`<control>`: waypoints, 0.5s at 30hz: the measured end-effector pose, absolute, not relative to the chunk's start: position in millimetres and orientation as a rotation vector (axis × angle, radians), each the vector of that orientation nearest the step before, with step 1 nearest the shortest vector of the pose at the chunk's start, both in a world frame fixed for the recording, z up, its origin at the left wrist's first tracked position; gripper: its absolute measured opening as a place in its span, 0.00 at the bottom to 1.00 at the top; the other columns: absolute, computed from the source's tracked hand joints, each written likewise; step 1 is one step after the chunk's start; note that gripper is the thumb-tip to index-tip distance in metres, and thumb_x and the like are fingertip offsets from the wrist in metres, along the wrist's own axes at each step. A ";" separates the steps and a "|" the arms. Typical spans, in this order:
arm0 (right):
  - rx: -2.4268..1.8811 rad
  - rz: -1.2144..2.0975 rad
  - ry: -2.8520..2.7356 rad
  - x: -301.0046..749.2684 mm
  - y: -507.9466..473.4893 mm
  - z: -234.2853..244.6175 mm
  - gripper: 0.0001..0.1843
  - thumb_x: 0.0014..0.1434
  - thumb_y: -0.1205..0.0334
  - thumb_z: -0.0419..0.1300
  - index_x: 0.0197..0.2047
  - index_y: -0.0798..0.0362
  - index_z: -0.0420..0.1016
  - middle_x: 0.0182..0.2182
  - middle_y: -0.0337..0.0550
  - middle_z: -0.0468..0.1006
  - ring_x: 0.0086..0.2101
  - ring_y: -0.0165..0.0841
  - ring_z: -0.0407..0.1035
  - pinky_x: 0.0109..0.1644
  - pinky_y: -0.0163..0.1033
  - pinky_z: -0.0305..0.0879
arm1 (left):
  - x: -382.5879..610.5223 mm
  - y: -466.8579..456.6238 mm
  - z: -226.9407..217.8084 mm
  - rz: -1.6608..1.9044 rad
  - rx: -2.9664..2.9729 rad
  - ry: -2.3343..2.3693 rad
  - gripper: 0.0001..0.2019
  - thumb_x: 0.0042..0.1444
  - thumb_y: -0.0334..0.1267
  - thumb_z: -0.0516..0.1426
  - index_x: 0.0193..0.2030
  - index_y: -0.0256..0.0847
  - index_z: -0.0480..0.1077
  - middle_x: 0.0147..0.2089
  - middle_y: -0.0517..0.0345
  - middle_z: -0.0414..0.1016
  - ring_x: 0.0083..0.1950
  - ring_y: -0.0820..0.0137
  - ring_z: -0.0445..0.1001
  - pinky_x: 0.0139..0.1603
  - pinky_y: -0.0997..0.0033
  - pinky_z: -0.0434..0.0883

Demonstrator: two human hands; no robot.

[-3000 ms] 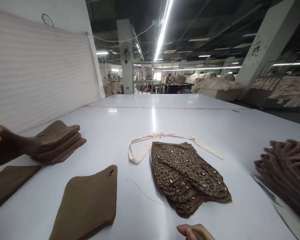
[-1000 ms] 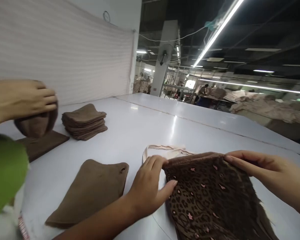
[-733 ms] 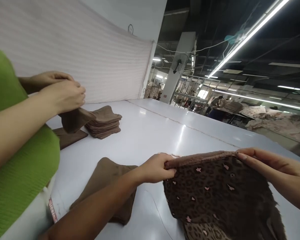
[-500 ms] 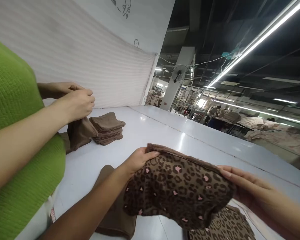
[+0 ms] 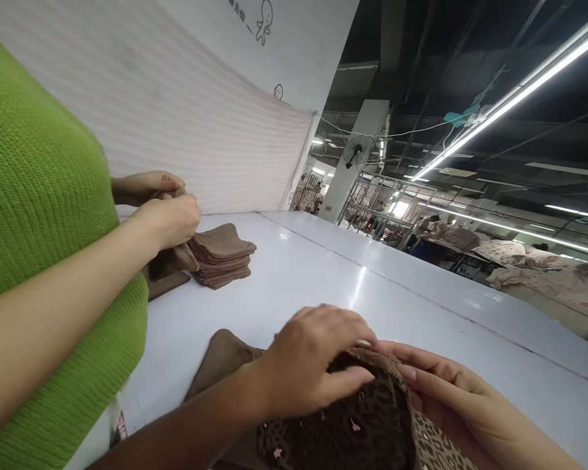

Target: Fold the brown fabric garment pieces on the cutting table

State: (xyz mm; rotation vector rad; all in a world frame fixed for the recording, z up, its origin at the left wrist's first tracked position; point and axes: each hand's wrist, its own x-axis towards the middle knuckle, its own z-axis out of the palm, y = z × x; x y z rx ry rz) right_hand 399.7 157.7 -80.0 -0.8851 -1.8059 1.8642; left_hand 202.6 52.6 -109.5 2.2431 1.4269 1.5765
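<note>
My left hand lies on top of a leopard-print fabric piece with pink marks, fingers curled over its upper edge. From the right, my right hand grips the same piece, fingers under its edge. The piece is held low over a plain brown fabric piece on the white table. More leopard-print fabric shows beneath at the bottom right.
A co-worker in a green sleeve stands close on the left, their hands on a brown piece beside a stack of brown pieces. A striped white sheet hangs along the left. Far tables hold heaps of fabric.
My hands picked the top leopard-print piece off its pile, lifted it, then brought it down and left over the plain brown piece, hands closing together. The view swung left; the co-worker came into view.
</note>
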 end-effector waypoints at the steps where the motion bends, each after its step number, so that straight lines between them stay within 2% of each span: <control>1: -0.876 1.862 -1.813 398.4 155.0 -78.7 0.17 0.53 0.57 0.66 0.47 0.48 0.78 0.55 0.46 0.71 0.58 0.43 0.58 0.63 0.46 0.51 | 207.7 53.5 -107.9 1.524 2.331 1.365 0.11 0.57 0.34 0.56 0.47 0.43 0.69 0.51 0.58 0.73 0.52 0.67 0.69 0.55 0.69 0.63; 4: -0.880 1.883 -1.748 397.4 144.7 -75.1 0.19 0.51 0.57 0.68 0.48 0.45 0.77 0.52 0.44 0.74 0.55 0.41 0.63 0.58 0.40 0.61 | 216.1 60.0 -111.6 1.473 2.444 1.356 0.06 0.60 0.34 0.53 0.43 0.40 0.69 0.46 0.58 0.75 0.47 0.69 0.72 0.50 0.71 0.65; 7: -0.911 1.872 -1.671 397.1 135.5 -75.7 0.19 0.50 0.57 0.69 0.47 0.45 0.78 0.52 0.43 0.73 0.55 0.41 0.63 0.55 0.35 0.64 | 219.1 66.6 -119.3 1.509 2.556 1.422 0.08 0.62 0.34 0.50 0.42 0.38 0.69 0.42 0.57 0.76 0.43 0.70 0.72 0.44 0.72 0.66; 11: -0.896 1.768 -1.689 394.0 127.0 -86.9 0.18 0.51 0.52 0.67 0.45 0.46 0.79 0.52 0.44 0.73 0.55 0.43 0.62 0.56 0.40 0.63 | 224.0 69.5 -122.9 1.569 2.638 1.534 0.10 0.61 0.34 0.48 0.34 0.37 0.68 0.34 0.56 0.75 0.34 0.70 0.70 0.36 0.71 0.64; 15: -0.869 1.372 -2.022 396.1 120.4 -102.5 0.19 0.53 0.47 0.64 0.45 0.47 0.79 0.46 0.44 0.77 0.49 0.45 0.68 0.52 0.41 0.67 | 228.9 65.1 -119.7 1.684 2.362 1.528 0.07 0.57 0.32 0.50 0.31 0.37 0.67 0.29 0.57 0.71 0.31 0.71 0.67 0.34 0.71 0.62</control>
